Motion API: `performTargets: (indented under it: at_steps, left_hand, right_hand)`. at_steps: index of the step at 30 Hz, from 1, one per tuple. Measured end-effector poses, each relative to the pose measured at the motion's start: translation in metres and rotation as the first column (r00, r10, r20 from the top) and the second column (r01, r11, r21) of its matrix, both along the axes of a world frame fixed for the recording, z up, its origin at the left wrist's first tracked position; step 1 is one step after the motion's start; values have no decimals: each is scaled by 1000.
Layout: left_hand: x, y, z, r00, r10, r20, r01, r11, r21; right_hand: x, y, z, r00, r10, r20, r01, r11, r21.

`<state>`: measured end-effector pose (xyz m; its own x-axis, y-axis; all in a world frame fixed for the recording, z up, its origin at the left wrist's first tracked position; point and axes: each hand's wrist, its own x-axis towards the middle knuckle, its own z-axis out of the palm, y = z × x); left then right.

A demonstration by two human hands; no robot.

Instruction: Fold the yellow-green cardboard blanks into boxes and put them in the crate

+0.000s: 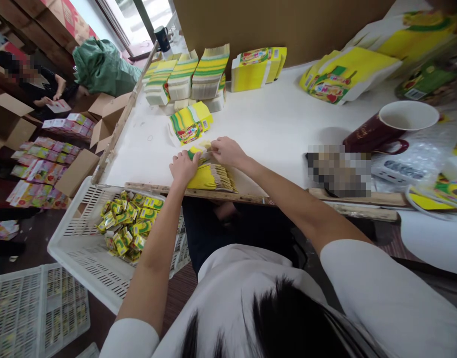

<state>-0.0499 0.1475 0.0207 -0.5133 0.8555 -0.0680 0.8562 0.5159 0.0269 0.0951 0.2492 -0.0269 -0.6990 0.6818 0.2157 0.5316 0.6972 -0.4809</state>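
A small yellow-and-green carton (195, 150) is held between both my hands, just above the white table. My left hand (184, 166) has its fingers closed on the carton's left end. At the carton's other end, my right hand (226, 150) pinches its pale flap; my fingers partly hide it. Right below my hands, a fanned row of flat yellow cartons (209, 178) lies at the table's front edge. Beyond them is a small pile of flat yellow-and-green cartons (189, 123).
A white plastic basket (70, 238) with many small yellow packs (129, 223) stands left below the table (264, 119). Stacked flat cartons (209, 72) line its back. A maroon mug (370, 132) is at right. Another person (45, 89) sits among open cardboard boxes at far left.
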Motion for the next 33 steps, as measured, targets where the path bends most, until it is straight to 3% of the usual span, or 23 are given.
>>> performTargets:
  at_steps: [12,18,25,29,33]
  left_hand:
    - [0,0,-1,1000,6,23,-7,1000,12]
    - [1,-1,-1,1000,-11,27,10,1000,23]
    - [0,-1,0,999,-8,38,7,1000,16]
    - [0,-1,1,999,-15,41,14,1000,10]
    - [-1,-1,3,998,-26,52,26,1000,10]
  right_hand:
    - [-6,2,9,993,15,119,-13,1000,-13]
    - [-18,-5,14,988,-83,130,91,994,-64]
    - [-39,-13,24,969,-229,95,246,936,-253]
    - [-39,-17,28,986,-157,58,167,890,-425]
    - [-42,-25,31,990,-139,24,133,868,-478]
